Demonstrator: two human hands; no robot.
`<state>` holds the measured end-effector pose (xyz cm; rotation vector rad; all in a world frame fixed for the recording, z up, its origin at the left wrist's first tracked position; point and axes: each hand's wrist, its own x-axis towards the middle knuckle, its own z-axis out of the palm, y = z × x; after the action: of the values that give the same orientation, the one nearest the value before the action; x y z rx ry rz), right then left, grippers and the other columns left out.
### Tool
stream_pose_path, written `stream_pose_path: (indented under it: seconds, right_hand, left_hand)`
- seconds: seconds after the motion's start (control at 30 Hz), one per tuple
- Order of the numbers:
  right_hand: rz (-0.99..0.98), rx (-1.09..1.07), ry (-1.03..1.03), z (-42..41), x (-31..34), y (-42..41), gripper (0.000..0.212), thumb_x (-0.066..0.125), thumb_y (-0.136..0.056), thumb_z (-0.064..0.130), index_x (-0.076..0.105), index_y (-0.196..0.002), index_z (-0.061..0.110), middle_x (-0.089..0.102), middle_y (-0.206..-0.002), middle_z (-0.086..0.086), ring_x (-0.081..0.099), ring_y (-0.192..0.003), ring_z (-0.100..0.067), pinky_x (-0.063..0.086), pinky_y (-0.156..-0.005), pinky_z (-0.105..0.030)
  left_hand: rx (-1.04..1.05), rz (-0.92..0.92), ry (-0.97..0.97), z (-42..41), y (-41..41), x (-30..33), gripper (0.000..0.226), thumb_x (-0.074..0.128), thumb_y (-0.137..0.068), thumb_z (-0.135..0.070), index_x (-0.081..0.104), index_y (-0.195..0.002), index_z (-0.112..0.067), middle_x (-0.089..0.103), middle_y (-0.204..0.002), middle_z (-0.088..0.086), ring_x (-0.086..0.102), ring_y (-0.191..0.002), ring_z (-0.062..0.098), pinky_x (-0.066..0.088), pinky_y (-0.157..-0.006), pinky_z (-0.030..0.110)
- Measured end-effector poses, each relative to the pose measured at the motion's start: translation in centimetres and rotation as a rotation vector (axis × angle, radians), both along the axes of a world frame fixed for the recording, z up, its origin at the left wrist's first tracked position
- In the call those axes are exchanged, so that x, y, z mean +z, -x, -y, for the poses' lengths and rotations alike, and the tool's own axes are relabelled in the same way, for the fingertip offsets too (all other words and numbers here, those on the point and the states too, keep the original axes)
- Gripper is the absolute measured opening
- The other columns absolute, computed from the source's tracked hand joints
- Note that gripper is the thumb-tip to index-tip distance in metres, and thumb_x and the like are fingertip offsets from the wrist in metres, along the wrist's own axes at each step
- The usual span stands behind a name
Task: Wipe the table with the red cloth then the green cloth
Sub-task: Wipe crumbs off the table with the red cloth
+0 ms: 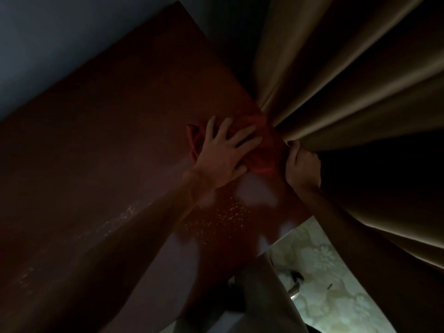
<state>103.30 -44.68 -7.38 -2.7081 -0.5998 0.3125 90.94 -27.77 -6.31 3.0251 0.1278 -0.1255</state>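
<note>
The scene is dim. A dark reddish-brown table [101,150] fills the left and middle of the head view. The red cloth [260,156] lies bunched on it near its right edge. My left hand [224,152] presses flat on the cloth with fingers spread. My right hand [301,165] is closed around the lower edge of a beige curtain [348,75], holding it back just right of the cloth. No green cloth is visible.
The curtain hangs in heavy folds over the whole right side, against the table's right edge. Pale specks and light patches [254,195] lie on the table below the cloth. Patterned floor [331,272] shows at lower right. A grey-blue wall [60,44] stands behind the table.
</note>
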Motion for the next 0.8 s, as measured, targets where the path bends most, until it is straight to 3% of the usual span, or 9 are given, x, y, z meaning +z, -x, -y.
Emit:
stream_pose_path:
  seconds: [0.07, 0.13, 0.27, 0.37, 0.57, 0.67, 0.8]
  right_hand:
    - [-0.05, -0.004, -0.004, 0.1, 0.3, -0.1, 0.045, 0.027, -0.104, 0.023, 0.063, -0.103, -0.003, 0.066, -0.096, -0.028, 0.062, -0.091, -0.043, 0.043, -0.077, -0.041]
    - [-0.068, -0.018, 0.028, 0.3, 0.4, -0.1, 0.047, 0.025, -0.104, 0.025, 0.062, -0.103, -0.004, 0.065, -0.098, -0.03, 0.061, -0.094, -0.045, 0.044, -0.08, -0.043]
    - [-0.07, -0.035, 0.069, 0.2, 0.4, -0.1, 0.045, 0.029, -0.104, 0.025, 0.063, -0.098, -0.004, 0.066, -0.098, -0.031, 0.062, -0.093, -0.045, 0.044, -0.077, -0.043]
    - [-0.039, -0.026, 0.088, 0.3, 0.3, -0.1, 0.042, 0.032, -0.103, 0.025, 0.064, -0.094, 0.0, 0.068, -0.093, -0.026, 0.064, -0.087, -0.041, 0.029, -0.068, -0.034]
    - [-0.038, -0.01, 0.088, 0.3, 0.4, -0.3, 0.039, 0.032, -0.103, 0.025, 0.063, -0.097, 0.002, 0.068, -0.097, -0.023, 0.064, -0.088, -0.039, 0.025, -0.067, -0.033]
    - [-0.042, -0.003, 0.087, 0.3, 0.5, -0.3, 0.04, 0.031, -0.103, 0.025, 0.063, -0.098, 0.002, 0.068, -0.098, -0.023, 0.063, -0.09, -0.04, 0.025, -0.068, -0.033]
    - [-0.019, 0.003, 0.115, 0.3, 0.5, -0.2, 0.041, 0.029, -0.103, 0.025, 0.063, -0.098, 0.003, 0.068, -0.098, -0.023, 0.064, -0.09, -0.039, 0.026, -0.067, -0.032]
  left_hand:
    - [-0.131, -0.027, -0.043, -0.2, 2.6, 0.3, 0.084, 0.069, -0.072, -0.052, 0.038, -0.147, -0.035, 0.033, -0.157, -0.003, 0.028, -0.14, 0.044, 0.016, -0.107, 0.074]
    - [-0.097, -0.067, -0.067, -0.2, 4.4, 0.7, 0.088, 0.066, -0.072, -0.054, 0.029, -0.15, -0.04, 0.028, -0.16, -0.004, 0.025, -0.14, 0.047, 0.015, -0.105, 0.078]
    - [0.271, -0.133, 0.066, -1.8, 3.9, 2.0, 0.099, 0.07, -0.079, -0.043, 0.004, -0.154, -0.042, 0.017, -0.162, -0.006, 0.02, -0.14, 0.048, 0.014, -0.105, 0.077]
    - [0.48, -0.123, 0.127, -4.0, 0.8, 2.5, 0.091, 0.066, -0.086, -0.034, 0.007, -0.154, -0.041, 0.014, -0.162, 0.0, 0.021, -0.138, 0.049, 0.021, -0.102, 0.076]
    - [0.846, -0.148, 0.183, -3.1, -5.9, 2.4, 0.082, 0.061, -0.088, -0.047, 0.013, -0.153, -0.04, 0.011, -0.16, 0.011, 0.01, -0.142, 0.051, 0.006, -0.107, 0.075]
    - [0.813, -0.138, 0.135, -1.0, -6.1, 2.3, 0.08, 0.059, -0.087, -0.048, 0.015, -0.153, -0.038, 0.015, -0.159, 0.012, 0.012, -0.143, 0.05, 0.007, -0.11, 0.073]
    - [0.49, -0.124, 0.073, 2.6, -3.5, 2.0, 0.085, 0.066, -0.078, -0.048, 0.025, -0.152, -0.038, 0.027, -0.156, 0.009, 0.017, -0.142, 0.049, 0.009, -0.111, 0.072]
